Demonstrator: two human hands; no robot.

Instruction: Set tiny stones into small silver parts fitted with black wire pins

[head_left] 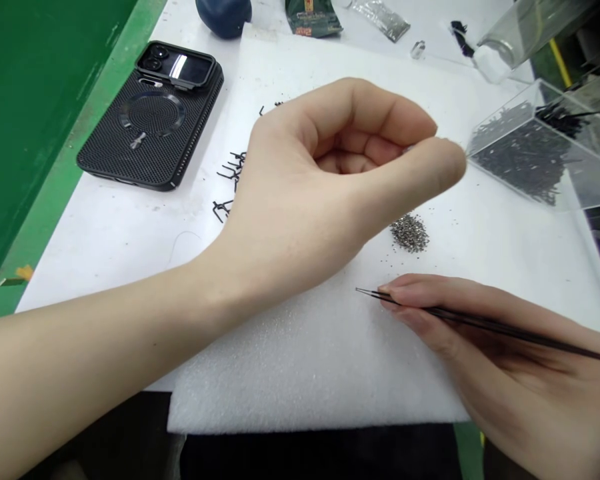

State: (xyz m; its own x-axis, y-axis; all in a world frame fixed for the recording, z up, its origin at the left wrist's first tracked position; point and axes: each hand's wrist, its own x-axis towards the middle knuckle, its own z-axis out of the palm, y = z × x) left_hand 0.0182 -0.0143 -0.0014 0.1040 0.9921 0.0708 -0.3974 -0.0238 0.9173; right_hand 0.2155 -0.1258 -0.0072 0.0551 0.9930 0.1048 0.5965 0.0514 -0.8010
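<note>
Right hand pinches fine tweezers, tips closed over the foam pad, just short of the metal-bit pile. Left hand: fingers pressed to thumb beside the clear box; can't tell if they hold a bit.

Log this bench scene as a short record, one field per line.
Left hand: thumb and fingers pinched together above the foam sheet; anything held is too small to tell
Right hand: holding tweezers, tips pointing left
Foam sheet: white, under both hands
Bent black wire pieces: on the foam, beside the left hand
Tiny metal bits: small pile on the foam, between the hands
Clear box: full of thin black pieces
Phone case: black mesh, left of the hands
</note>
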